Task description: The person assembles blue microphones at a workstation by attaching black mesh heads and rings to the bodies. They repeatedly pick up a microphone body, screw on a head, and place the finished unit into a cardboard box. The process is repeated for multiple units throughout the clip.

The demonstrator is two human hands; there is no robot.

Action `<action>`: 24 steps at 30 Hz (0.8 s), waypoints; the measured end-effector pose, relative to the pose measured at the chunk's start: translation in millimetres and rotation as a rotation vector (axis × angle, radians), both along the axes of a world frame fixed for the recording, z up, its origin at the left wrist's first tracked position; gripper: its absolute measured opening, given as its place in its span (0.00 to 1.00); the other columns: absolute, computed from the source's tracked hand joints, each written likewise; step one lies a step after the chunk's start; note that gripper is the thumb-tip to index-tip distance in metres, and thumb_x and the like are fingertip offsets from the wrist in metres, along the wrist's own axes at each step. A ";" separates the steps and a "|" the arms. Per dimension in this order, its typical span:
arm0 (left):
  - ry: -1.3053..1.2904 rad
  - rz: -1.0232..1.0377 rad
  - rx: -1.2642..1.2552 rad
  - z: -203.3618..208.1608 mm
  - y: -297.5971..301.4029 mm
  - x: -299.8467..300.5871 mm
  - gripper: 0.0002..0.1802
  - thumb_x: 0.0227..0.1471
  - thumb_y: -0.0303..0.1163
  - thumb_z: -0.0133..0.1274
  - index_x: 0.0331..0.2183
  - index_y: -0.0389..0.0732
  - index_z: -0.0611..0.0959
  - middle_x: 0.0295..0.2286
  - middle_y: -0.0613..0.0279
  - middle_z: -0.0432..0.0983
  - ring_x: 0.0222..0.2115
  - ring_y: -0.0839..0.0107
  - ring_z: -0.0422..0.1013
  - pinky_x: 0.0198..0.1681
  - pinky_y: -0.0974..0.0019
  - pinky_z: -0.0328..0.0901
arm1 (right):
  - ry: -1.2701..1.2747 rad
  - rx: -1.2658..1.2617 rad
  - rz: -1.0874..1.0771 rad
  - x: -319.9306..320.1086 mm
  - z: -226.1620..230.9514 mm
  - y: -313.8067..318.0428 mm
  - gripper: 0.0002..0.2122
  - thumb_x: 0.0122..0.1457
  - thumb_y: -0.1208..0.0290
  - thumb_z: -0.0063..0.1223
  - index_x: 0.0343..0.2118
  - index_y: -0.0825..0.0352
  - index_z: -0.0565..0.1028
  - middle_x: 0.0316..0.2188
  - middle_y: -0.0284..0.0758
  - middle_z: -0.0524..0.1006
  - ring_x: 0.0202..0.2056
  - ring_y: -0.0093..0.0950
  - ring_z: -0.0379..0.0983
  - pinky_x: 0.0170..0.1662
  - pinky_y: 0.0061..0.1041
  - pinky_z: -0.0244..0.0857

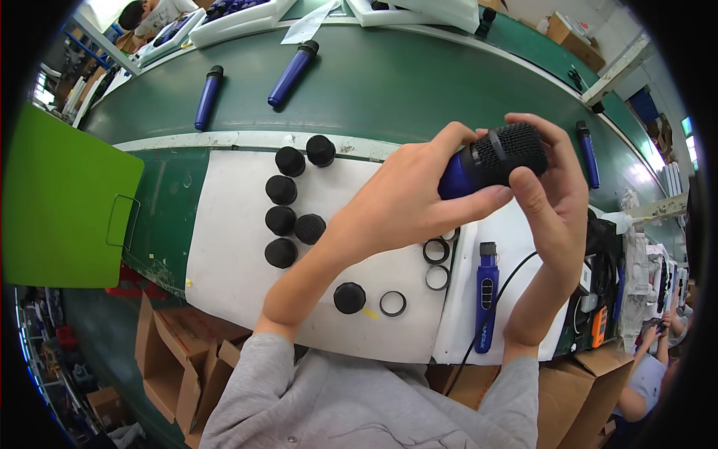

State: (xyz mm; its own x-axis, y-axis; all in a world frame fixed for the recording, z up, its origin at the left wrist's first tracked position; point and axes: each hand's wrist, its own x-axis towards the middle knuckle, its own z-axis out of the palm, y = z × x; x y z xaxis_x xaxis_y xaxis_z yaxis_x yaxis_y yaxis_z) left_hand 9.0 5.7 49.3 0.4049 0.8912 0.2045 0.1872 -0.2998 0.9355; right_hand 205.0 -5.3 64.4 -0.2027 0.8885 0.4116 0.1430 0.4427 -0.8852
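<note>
My left hand grips the blue body of a microphone held above a white mat. My right hand wraps around its black mesh head, with a black ring at the collar. Several black mesh caps lie in a cluster on the mat, one more cap sits near me. Black rings lie on the mat by my left forearm. Another blue microphone body without a head, with a black cable, lies under my right forearm.
A green conveyor belt carries blue microphone bodies behind the mat. A green board is at the left. Cardboard boxes stand below the bench. White trays sit at the far side, and a person is working there. Small tools crowd the right.
</note>
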 end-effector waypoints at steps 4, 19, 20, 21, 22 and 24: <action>0.024 -0.016 0.056 -5.4 2.1 -4.2 0.32 0.48 0.46 0.65 0.47 0.34 0.73 0.25 0.55 0.78 0.23 0.69 0.76 0.28 0.68 0.69 | -0.016 0.034 0.039 2.2 1.0 3.5 0.24 0.57 0.64 0.66 0.52 0.70 0.70 0.44 0.36 0.76 0.46 0.23 0.72 0.54 0.24 0.62; 0.178 -0.033 0.019 1.2 0.3 -9.6 0.32 0.46 0.45 0.67 0.45 0.34 0.74 0.28 0.48 0.78 0.30 0.54 0.77 0.36 0.60 0.69 | -0.041 -0.024 0.089 8.8 4.8 7.6 0.27 0.53 0.65 0.69 0.53 0.72 0.72 0.42 0.37 0.78 0.44 0.24 0.75 0.52 0.26 0.67; 0.177 -0.026 0.079 0.5 -0.1 -9.0 0.31 0.48 0.44 0.65 0.45 0.33 0.74 0.29 0.43 0.79 0.30 0.50 0.78 0.35 0.56 0.70 | -0.026 -0.001 0.070 4.8 4.0 8.1 0.27 0.52 0.65 0.71 0.52 0.71 0.73 0.37 0.35 0.79 0.40 0.23 0.76 0.48 0.24 0.69; 0.167 -0.008 0.125 0.5 1.4 -9.3 0.31 0.47 0.44 0.66 0.45 0.32 0.74 0.29 0.43 0.79 0.30 0.50 0.78 0.35 0.57 0.70 | -0.040 0.015 0.064 3.8 5.0 10.0 0.26 0.51 0.65 0.71 0.51 0.71 0.73 0.37 0.34 0.78 0.40 0.23 0.76 0.48 0.24 0.69; 0.156 0.008 0.161 -0.8 0.5 -9.3 0.31 0.47 0.44 0.66 0.45 0.32 0.74 0.28 0.44 0.79 0.30 0.50 0.78 0.35 0.57 0.70 | -0.054 0.021 0.058 3.5 5.0 9.3 0.26 0.51 0.66 0.71 0.51 0.71 0.74 0.36 0.34 0.78 0.40 0.23 0.76 0.48 0.24 0.69; 0.144 0.028 0.198 -0.7 -0.8 -9.2 0.31 0.47 0.44 0.66 0.44 0.33 0.74 0.28 0.44 0.79 0.30 0.50 0.78 0.35 0.58 0.71 | -0.061 0.031 0.048 1.7 3.3 9.1 0.26 0.50 0.67 0.72 0.50 0.71 0.74 0.37 0.34 0.78 0.39 0.22 0.75 0.46 0.24 0.70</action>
State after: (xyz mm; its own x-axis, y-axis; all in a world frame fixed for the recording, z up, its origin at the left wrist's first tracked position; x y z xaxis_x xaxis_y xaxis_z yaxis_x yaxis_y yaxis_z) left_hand -0.1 4.9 48.6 0.4179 0.8508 0.3187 0.3250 -0.4676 0.8220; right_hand 206.7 3.8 67.7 -0.2702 0.8644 0.4240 0.1740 0.4770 -0.8615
